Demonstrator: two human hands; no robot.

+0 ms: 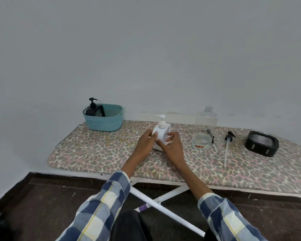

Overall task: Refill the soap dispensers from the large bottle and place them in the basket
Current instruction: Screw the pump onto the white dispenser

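A white soap dispenser [162, 131] with its pump on stands upright on the patterned ironing board [97, 153]. My left hand [146, 141] grips its left side and my right hand [172, 145] grips its right side. A large clear bottle [205, 126] without a cap stands to the right, with a little liquid at its bottom. A teal basket [103, 122] sits at the board's back left and holds a black dispenser [92, 108]. A loose black pump [228, 138] with a long tube lies right of the clear bottle.
A black rectangular tray [261, 143] sits at the far right of the board. A plain wall runs close behind the board. White board legs [163, 207] cross below the front edge over a dark floor.
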